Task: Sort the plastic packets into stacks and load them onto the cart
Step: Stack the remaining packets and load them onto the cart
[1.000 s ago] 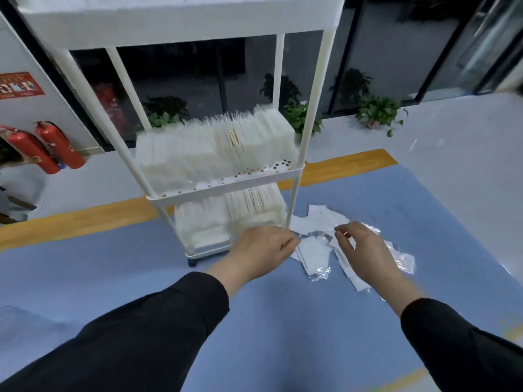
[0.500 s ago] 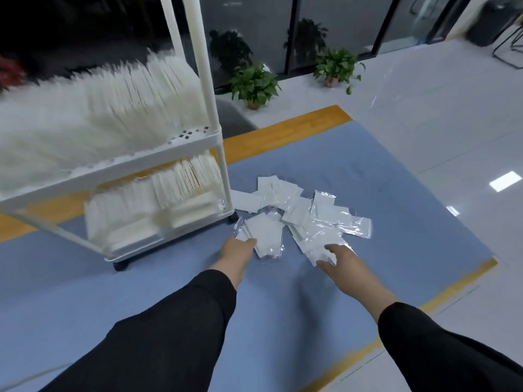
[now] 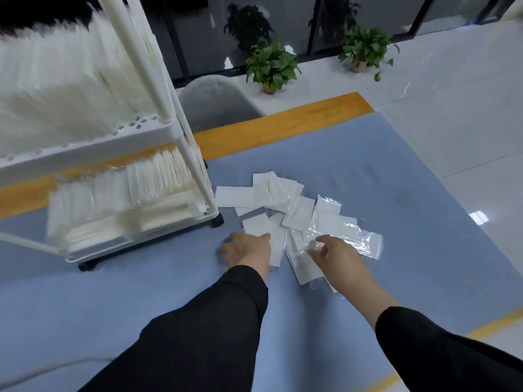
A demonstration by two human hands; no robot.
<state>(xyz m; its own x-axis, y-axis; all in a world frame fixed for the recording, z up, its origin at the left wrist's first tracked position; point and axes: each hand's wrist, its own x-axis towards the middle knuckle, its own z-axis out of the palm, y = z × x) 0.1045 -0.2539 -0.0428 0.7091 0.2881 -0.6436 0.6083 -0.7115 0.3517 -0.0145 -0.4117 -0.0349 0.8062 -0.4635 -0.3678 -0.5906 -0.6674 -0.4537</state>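
Observation:
Several clear plastic packets with white inserts (image 3: 297,213) lie scattered on the blue mat (image 3: 368,171), just right of the white cart (image 3: 169,131). The cart's shelves hold rows of upright white packets (image 3: 70,86). My left hand (image 3: 249,248) rests palm down at the near left edge of the pile, fingers touching a white packet (image 3: 263,227). My right hand (image 3: 339,260) lies over the pile's near right side, its fingers bent onto a crinkled clear packet (image 3: 348,236). The packets under both palms are hidden.
The cart stands on black castors (image 3: 218,220) on the mat. A grey chair back (image 3: 215,100) and two potted plants (image 3: 271,66) sit beyond the orange strip (image 3: 283,125). Glossy white floor (image 3: 452,108) lies to the right.
The view has swung right and down, so the cart shifted left in the frame. Both hands have come down from above the pile onto the packets at its near edge.

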